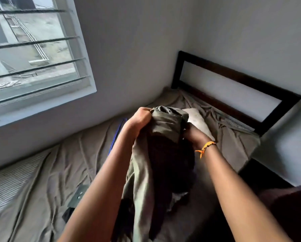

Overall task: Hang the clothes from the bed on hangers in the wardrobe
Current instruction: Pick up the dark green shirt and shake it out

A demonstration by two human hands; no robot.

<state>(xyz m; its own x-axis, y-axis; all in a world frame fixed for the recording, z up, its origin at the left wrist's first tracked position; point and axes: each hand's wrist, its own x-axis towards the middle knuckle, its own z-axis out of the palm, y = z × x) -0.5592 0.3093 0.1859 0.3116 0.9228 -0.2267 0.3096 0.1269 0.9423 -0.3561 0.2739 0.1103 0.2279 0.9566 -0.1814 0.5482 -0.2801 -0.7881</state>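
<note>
Pick-up step — left hand [140, 119] and right hand [195, 135] gripped bunched olive-green fabric garment [165, 123] above taupe-sheeted bed [62, 165]; next move likely needs a hanger — none visible.

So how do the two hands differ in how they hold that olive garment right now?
The left hand is a plainly visible fist bunching the top edge of the olive garment; the right hand sits lower, half hidden behind the cloth. The right wrist wears an orange band; the left wrist is bare. Both grip the same garment, lifted above the bed.
</note>
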